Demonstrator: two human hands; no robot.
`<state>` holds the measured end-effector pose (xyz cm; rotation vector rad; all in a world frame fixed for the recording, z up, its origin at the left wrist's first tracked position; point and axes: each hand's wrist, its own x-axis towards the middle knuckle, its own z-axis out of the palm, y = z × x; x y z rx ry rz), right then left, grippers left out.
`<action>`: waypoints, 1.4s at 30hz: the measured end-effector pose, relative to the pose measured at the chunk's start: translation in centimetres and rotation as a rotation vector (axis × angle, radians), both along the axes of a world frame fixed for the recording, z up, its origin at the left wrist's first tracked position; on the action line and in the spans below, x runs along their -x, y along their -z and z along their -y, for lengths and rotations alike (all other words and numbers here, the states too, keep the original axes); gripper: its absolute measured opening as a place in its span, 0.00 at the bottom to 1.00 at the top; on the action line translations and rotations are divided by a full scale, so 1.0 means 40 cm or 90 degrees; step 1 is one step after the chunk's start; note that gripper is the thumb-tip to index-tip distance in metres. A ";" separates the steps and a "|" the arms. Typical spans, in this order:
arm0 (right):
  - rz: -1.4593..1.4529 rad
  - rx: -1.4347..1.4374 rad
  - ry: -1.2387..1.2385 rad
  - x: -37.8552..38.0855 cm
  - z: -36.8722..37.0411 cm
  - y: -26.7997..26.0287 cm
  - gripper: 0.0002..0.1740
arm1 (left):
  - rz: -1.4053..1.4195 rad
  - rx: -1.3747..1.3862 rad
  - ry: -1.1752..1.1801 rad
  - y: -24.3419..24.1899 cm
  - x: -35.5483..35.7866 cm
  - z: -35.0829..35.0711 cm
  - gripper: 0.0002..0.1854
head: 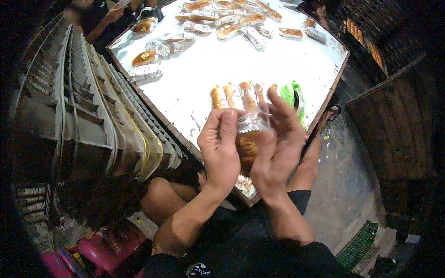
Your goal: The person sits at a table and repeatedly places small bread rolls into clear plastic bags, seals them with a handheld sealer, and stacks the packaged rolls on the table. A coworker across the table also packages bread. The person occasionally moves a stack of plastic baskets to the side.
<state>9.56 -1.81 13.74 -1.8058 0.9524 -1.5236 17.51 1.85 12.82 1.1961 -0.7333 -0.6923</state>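
A golden-brown bread roll (247,149) in a clear plastic wrapper (255,120) is between my hands, above the near corner of a white-topped table (208,71). My left hand (222,149) pinches the wrapper's upper left edge between thumb and fingers. On the other side, my right hand (280,146) is blurred, with its index finger raised and its thumb across the pack; how firmly it grips is unclear. Just beyond my hands lies a row of wrapped bread rolls (227,95). Right of the row is a bright green object (288,93) with a dark round part, possibly a tape dispenser.
Several wrapped breads (227,31) are scattered on the table's far side, others near its left edge (144,72). Stacked trays or crates (104,114) crowd the left. A rack with bread (365,41) stands right. Another person's arm (104,22) shows at far left.
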 end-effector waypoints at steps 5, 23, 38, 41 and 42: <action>-0.203 0.048 -0.104 0.021 0.021 0.028 0.25 | 0.094 0.018 -0.072 0.012 -0.026 0.039 0.14; 0.306 -0.513 -0.041 0.004 0.001 0.038 0.13 | 0.155 -0.078 -0.032 0.064 0.006 0.030 0.11; -0.354 -0.400 0.229 0.447 0.323 0.393 0.25 | -0.010 -0.123 -0.062 0.121 0.011 0.080 0.10; -0.361 -0.347 0.182 0.398 0.348 0.324 0.26 | 0.018 -0.097 -0.089 0.132 0.009 0.088 0.10; -0.323 -0.317 0.189 0.385 0.358 0.302 0.26 | 0.028 -0.089 -0.095 0.134 0.010 0.089 0.11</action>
